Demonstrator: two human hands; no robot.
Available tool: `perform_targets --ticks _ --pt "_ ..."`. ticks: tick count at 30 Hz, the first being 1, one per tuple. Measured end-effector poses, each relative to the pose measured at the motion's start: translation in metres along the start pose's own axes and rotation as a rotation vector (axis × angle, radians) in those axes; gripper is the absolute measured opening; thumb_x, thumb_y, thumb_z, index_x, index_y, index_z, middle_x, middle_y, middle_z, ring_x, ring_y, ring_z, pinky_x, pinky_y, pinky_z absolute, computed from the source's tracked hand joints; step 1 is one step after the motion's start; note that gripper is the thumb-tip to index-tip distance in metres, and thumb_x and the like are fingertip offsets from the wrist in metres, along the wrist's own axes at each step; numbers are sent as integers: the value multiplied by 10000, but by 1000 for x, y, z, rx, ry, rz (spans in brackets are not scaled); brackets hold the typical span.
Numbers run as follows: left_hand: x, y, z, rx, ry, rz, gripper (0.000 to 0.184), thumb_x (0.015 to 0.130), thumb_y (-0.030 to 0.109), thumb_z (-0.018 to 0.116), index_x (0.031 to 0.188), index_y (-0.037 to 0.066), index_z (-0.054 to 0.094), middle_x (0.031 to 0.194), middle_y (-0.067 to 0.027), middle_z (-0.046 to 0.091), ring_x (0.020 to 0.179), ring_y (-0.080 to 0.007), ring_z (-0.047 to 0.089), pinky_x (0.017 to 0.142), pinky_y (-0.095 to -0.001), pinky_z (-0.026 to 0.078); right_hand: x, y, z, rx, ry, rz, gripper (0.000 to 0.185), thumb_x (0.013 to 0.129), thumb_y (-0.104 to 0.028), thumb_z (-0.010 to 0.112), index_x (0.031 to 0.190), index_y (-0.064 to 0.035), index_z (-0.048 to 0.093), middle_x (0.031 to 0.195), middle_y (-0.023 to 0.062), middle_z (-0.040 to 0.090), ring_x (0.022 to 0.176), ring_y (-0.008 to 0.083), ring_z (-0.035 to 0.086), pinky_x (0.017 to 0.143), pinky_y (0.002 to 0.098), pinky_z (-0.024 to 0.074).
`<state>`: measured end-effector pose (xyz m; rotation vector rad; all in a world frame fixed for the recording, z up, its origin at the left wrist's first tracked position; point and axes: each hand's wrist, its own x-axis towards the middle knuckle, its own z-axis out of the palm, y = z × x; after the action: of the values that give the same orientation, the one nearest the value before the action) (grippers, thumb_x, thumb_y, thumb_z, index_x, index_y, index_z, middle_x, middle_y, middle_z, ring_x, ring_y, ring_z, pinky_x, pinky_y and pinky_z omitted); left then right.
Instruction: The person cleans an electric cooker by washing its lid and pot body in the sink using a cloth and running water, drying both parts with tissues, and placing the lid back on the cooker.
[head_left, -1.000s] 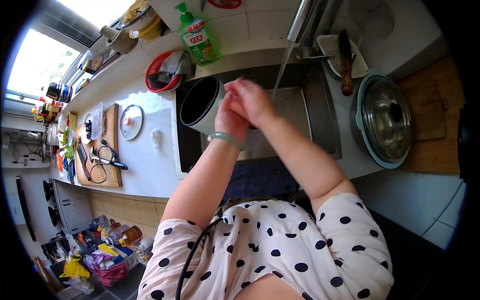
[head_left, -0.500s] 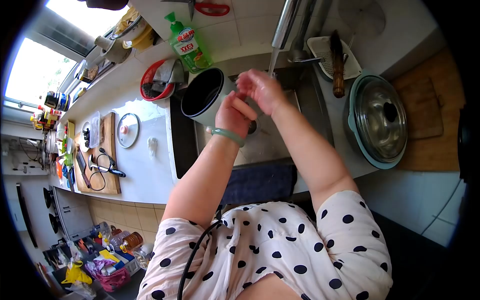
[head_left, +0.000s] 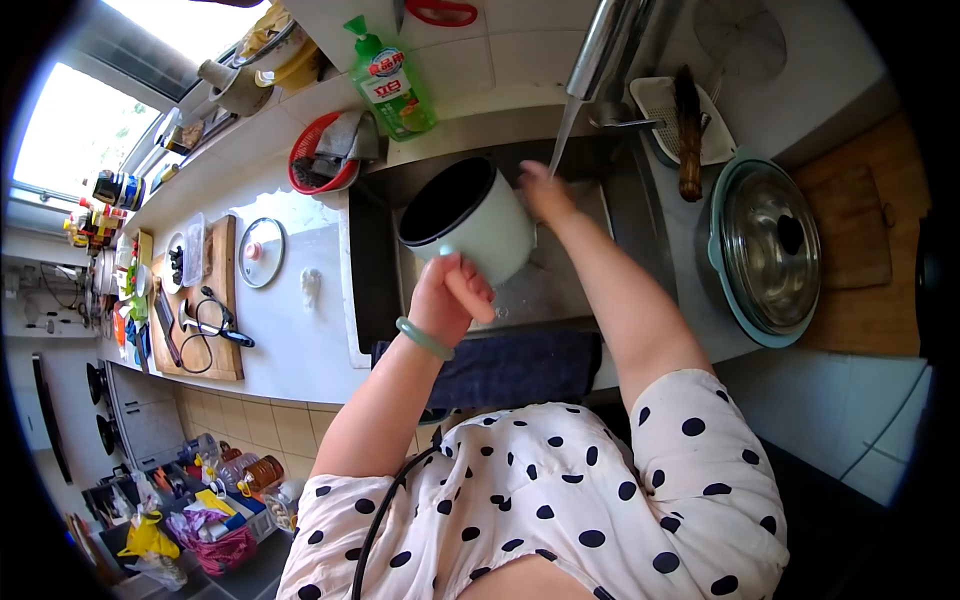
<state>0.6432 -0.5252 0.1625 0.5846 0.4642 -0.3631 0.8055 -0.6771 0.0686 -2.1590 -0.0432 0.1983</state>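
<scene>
My left hand [head_left: 442, 300] is closed around the peach-coloured handle [head_left: 470, 297] of a pale green saucepan [head_left: 508, 240]. The pan is tilted over the sink [head_left: 645, 235], its black inside facing up and to the left. Close to the pan's outer base is my right hand [head_left: 547, 195], blurred, with its fingers hard to make out; whether it touches the pan I cannot tell. A stream of water [head_left: 563, 140] runs from the metal faucet [head_left: 597, 50] beside that hand.
A green dish soap bottle [head_left: 397, 95] and a red basket [head_left: 305, 150] with cloths stand behind the sink. Leftward lie a glass lid [head_left: 262, 255] and a cutting board [head_left: 222, 330]. To the right are a brush [head_left: 689, 150] and a lidded basin [head_left: 768, 240]. A dark towel [head_left: 510, 372] hangs in front.
The saucepan and my left hand have come nearer my body, the pan swinging rightward across the sink. My right hand has moved away from my left hand, to the pan's base.
</scene>
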Motion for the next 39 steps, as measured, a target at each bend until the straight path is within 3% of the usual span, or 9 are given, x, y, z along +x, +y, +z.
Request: perform_targets --ticks 3,6,14,18,21,27,31,38,39 --pt "-13 3 -4 344 36 45 208 750 247 495 657 64 462 614 -60 468 604 -193 455 643 -307 384 -5 -23 -32 1336 -92 552 254 869 -337 489 911 -98 561 624 6 473 570 109 452 539 264 404" --pt "-16 7 -14 505 54 49 210 752 232 478 635 59 463 607 -66 473 608 -195 464 619 -303 381 -2 -5 -33 1321 -626 281 315 862 -385 493 866 -79 567 650 2 495 570 105 472 492 256 391" --pt "-30 9 -13 639 2 -46 219 751 235 475 651 41 490 623 -59 496 597 -155 470 584 -267 371 -19 -41 -19 1045 -380 425 401 796 -412 592 1011 -73 583 932 35 609 852 163 541 760 327 423" --pt "-36 9 -9 904 26 -65 222 747 238 482 666 34 515 630 -56 524 586 -127 476 574 -243 376 42 17 -78 1015 544 564 237 743 -237 583 954 -141 535 720 21 501 585 126 409 511 307 357" --pt "-37 4 -15 951 59 -85 208 744 231 508 686 33 538 634 -43 541 570 -106 472 540 -227 364 85 26 -144 1195 638 546 498 811 -384 547 1219 -119 441 1086 117 487 909 287 462 784 454 384" --pt "-60 6 -14 901 56 -10 215 732 264 545 651 65 539 619 -14 536 543 -72 452 498 -217 346 36 -7 -151 1321 255 341 670 870 -356 461 1383 -84 127 1446 142 58 1342 290 0 1061 474 108" --pt "-75 5 -22 674 26 91 219 747 255 539 647 60 527 611 -21 532 556 -94 474 512 -222 353 -22 47 -77 1861 -880 -54 441 894 -221 426 1308 -91 346 1346 140 342 1248 245 333 956 435 360" --pt "-133 20 -35 713 108 119 219 745 233 522 636 44 519 616 -25 533 588 -107 477 576 -229 374 -84 -38 -45 219 -624 203 384 861 -175 440 1238 -101 458 1274 151 438 1150 260 447 917 401 398" --pt "-145 24 -39 736 110 145 217 743 229 520 634 42 519 619 -24 533 592 -107 476 584 -229 375 -93 -51 -54 650 -802 152 395 852 -177 458 1239 -97 457 1263 157 448 1146 261 452 908 399 403"
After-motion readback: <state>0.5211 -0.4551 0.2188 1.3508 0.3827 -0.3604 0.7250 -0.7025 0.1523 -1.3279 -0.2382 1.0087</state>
